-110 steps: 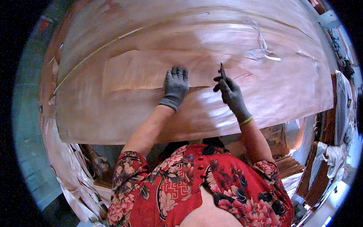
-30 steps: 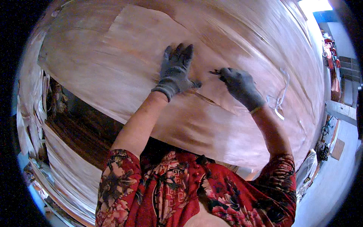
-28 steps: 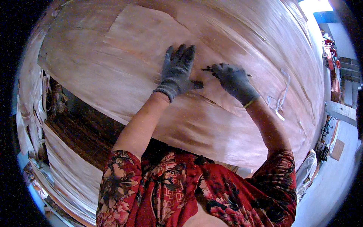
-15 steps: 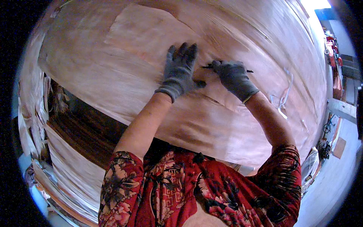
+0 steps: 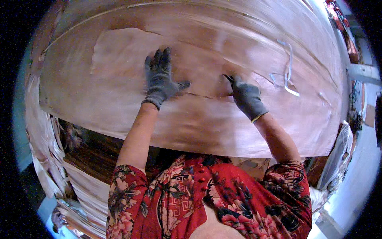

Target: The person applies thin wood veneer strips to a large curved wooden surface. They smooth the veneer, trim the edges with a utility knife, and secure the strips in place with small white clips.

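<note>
Pinkish-brown sheets that look like wood veneer spread over a wide work surface before me. My left hand, in a dark grey glove, lies flat on them with fingers stretched and thumb out to the right. To its right, my right hand, gloved alike, is closed round a slim black tool. The tool's tip points up and left, close to the sheet; its exact kind is too small to tell. A narrow seam runs between the hands. Further left lies a separate veneer piece with a visible edge.
A bent pale strip lies on the veneer beyond my right hand. Under the near left edge, stacked dark and pale sheets show. Wrapped plastic-like bundles stand at the right, and red items sit at the far right.
The view has turned, so the surface appears more level. My left hand now rests farther from the right hand. The tool has swung from lying sideways to pointing up and left.
</note>
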Tool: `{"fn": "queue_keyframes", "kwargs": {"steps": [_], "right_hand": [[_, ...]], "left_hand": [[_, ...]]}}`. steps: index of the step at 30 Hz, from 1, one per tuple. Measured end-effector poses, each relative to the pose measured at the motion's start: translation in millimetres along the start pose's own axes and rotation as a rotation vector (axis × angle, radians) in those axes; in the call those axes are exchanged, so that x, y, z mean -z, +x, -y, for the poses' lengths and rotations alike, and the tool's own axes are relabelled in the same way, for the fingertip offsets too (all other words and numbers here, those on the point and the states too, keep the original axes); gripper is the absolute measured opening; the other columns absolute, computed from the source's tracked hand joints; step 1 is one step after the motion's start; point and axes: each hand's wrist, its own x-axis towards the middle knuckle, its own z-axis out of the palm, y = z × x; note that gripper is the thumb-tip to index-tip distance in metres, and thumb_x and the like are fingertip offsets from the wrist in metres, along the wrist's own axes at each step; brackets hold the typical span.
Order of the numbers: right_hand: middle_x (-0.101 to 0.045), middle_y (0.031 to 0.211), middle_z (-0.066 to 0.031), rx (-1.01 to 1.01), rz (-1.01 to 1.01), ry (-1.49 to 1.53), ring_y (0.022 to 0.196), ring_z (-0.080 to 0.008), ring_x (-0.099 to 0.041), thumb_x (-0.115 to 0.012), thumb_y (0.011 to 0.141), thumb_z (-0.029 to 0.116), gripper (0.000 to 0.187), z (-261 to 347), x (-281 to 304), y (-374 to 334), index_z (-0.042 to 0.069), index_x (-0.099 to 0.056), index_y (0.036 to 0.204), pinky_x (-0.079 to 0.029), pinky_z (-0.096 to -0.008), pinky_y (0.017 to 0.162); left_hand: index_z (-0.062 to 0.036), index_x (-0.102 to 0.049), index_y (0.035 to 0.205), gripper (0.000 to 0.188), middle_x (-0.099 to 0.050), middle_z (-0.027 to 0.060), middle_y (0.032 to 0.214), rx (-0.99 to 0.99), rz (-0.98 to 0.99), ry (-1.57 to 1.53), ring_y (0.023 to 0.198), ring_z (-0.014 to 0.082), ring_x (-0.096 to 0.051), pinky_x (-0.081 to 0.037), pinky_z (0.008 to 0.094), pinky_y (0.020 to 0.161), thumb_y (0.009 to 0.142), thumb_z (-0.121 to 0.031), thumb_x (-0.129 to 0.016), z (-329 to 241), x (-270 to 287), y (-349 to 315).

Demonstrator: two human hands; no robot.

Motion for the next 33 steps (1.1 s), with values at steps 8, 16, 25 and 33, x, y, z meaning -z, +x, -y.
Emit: {"fn": "queue_keyframes", "kwargs": {"steps": [8, 16, 25, 33], "right_hand": [[-0.059, 0.057, -0.0146, -0.160, 0.037, 0.006, 0.045, -0.0293, -0.059, -0.050, 0.084, 0.015, 0.013, -0.8, -13.8, -56.7, 0.004, -0.047, 0.088, -0.043, -0.0420, 0.036], [-0.061, 0.057, -0.0147, -0.171, 0.139, 0.033, 0.048, -0.0305, -0.062, -0.048, 0.084, 0.014, 0.013, -8.1, -12.7, -90.8, 0.003, -0.047, 0.090, -0.045, -0.0430, 0.040], [-0.061, 0.068, -0.0200, -0.140, 0.001, 0.234, 0.061, -0.0388, -0.060, -0.051, 0.085, 0.019, 0.015, -25.5, 19.2, -94.3, 0.006, -0.053, 0.091, -0.046, -0.0471, 0.051], [-0.061, 0.072, -0.0177, 0.042, -0.191, 0.556, 0.066, -0.0389, -0.060, -0.053, 0.086, 0.031, 0.031, 29.9, 48.1, -15.8, 0.019, -0.053, 0.115, -0.047, -0.0499, 0.058]], "left_hand": [[-0.0015, -0.015, 0.141, 0.115, -0.023, 0.0209, 0.145, -0.046, 0.003, 0.022, 0.135, 0.0334, -0.019, -0.006, 0.0517, 0.109, 0.060, -0.064, -0.066, 0.3, -0.2, 1.9], [-0.0019, -0.017, 0.141, 0.115, -0.025, 0.0208, 0.143, -0.051, 0.010, 0.061, 0.135, 0.0332, -0.020, -0.007, 0.0504, 0.110, 0.059, -0.064, -0.068, 2.0, -3.7, -0.7], [-0.0011, -0.010, 0.143, 0.121, -0.017, 0.0194, 0.147, -0.017, 0.063, 0.059, 0.137, 0.0312, -0.013, -0.003, 0.0485, 0.111, 0.060, -0.073, -0.060, -4.1, -5.8, 6.3], [-0.0023, -0.005, 0.144, 0.122, -0.009, 0.0175, 0.150, 0.008, 0.071, 0.072, 0.139, 0.0290, -0.005, 0.001, 0.0482, 0.110, 0.060, -0.075, -0.057, 3.4, 1.1, -0.5]]}}
